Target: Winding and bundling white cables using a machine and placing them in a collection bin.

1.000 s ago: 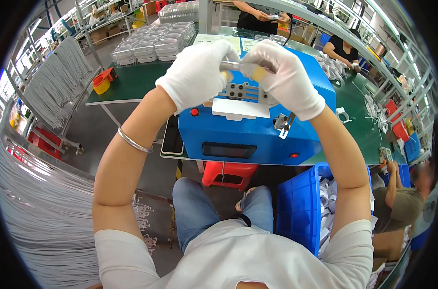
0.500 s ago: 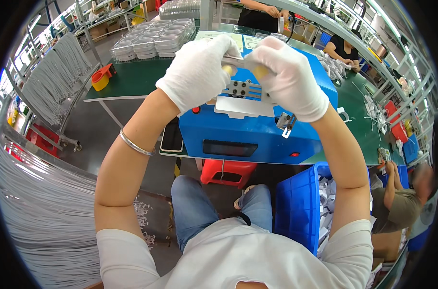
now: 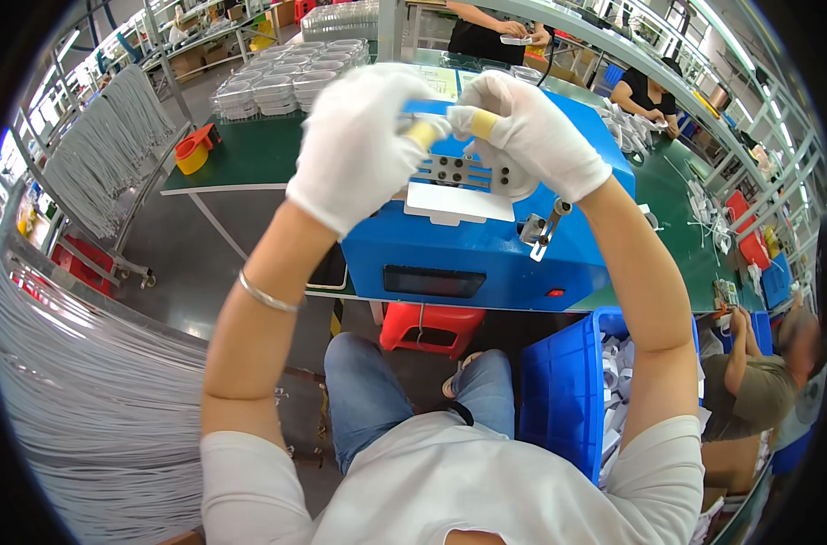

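Note:
My left hand (image 3: pixel 354 150), in a white glove with a yellow band by the thumb, is closed above the left part of a blue machine (image 3: pixel 513 259). My right hand (image 3: pixel 545 136), gloved alike, is closed close beside it, the fingertips of both nearly meeting. A small pale piece (image 3: pixel 421 120) shows at the left fingertips; its kind is hidden. Below the hands are the machine's slotted metal plate (image 3: pixel 463 171) and a white flap (image 3: pixel 459 203). A pale rounded shape (image 3: pixel 521 186) curves beneath the right hand; whether it is held I cannot tell.
Stacked clear plastic trays (image 3: pixel 291 77) stand on the green table (image 3: pixel 241 150), near a yellow-and-red tape dispenser (image 3: pixel 194 150). A blue bin (image 3: pixel 559 391) of white pieces is beside my right leg. Grey cables (image 3: pixel 95 400) hang at left. Co-workers sit across and at right.
My left hand has turned and shifted slightly, its forearm swinging right over the phone. The right hand has risen a little, uncovering more of the metal bracket. The grey piece between the fingertips is less visible.

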`<state>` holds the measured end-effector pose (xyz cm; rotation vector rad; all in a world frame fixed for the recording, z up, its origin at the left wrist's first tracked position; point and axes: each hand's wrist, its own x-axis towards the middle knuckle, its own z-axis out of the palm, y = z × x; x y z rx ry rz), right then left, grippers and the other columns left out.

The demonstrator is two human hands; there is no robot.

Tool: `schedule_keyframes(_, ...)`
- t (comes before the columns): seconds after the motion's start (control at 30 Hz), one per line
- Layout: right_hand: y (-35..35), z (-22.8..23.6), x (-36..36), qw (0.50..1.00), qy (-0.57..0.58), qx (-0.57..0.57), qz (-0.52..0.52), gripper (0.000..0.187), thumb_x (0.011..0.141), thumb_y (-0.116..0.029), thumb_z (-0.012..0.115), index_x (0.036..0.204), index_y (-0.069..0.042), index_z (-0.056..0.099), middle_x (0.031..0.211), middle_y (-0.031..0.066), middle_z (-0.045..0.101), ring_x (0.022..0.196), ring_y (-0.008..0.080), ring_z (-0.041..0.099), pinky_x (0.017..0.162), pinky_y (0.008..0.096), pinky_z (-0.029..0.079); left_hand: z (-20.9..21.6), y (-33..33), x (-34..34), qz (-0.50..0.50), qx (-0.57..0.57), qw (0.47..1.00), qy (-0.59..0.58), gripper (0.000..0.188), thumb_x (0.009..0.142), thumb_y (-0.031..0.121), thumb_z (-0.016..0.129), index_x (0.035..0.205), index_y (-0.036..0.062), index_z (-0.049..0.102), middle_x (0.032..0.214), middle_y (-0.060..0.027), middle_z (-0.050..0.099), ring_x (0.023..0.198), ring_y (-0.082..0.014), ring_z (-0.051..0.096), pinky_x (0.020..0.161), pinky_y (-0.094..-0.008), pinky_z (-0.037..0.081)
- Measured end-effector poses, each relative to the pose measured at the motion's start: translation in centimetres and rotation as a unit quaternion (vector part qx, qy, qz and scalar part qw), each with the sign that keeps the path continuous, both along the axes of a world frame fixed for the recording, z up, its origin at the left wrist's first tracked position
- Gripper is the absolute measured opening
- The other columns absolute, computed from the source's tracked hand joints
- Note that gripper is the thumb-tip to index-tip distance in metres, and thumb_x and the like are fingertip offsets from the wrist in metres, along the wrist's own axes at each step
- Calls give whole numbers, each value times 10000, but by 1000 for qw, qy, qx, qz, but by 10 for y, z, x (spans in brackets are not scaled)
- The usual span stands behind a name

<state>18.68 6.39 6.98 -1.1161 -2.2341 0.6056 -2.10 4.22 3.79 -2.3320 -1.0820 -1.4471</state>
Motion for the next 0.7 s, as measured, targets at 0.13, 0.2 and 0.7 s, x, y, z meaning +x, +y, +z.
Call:
schedule_keyframes(0.13, -6, -6, 16, 970, 205, -120, 59, 449, 915, -423, 536, 1142, -37, 564, 932, 67, 614, 879, 144, 621, 798, 269, 478, -30, -19, 0, -12, -156, 940, -304, 249, 921, 118, 558, 1151, 24, 567, 927, -63, 636, 679, -90, 597, 552, -188, 451)
schedule_keyframes(0.2, -7, -6, 23, 964, 201, -151, 90, 528, 911, -472, 528, 1217, -43, 555, 981, 54, 614, 963, 150, 590, 840, 281, 469, -45, -27, 5, -151, -301, 861, -381, 285, 995, 151, 424, 1220, 9, 526, 942, -17, 614, 628, -24, 489, 519, -164, 394)
schedule_keyframes(0.7, -11, -1, 17, 999, -6, -20, 42, 243, 869, -97, 576, 1097, -22, 614, 842, 126, 651, 767, 216, 635, 751, 329, 504, -86, -60, 51, -301, -434, 737, -422, 446, 946, 392, 498, 1073, -34, 541, 789, -128, 635, 564, -152, 556, 504, -249, 444)
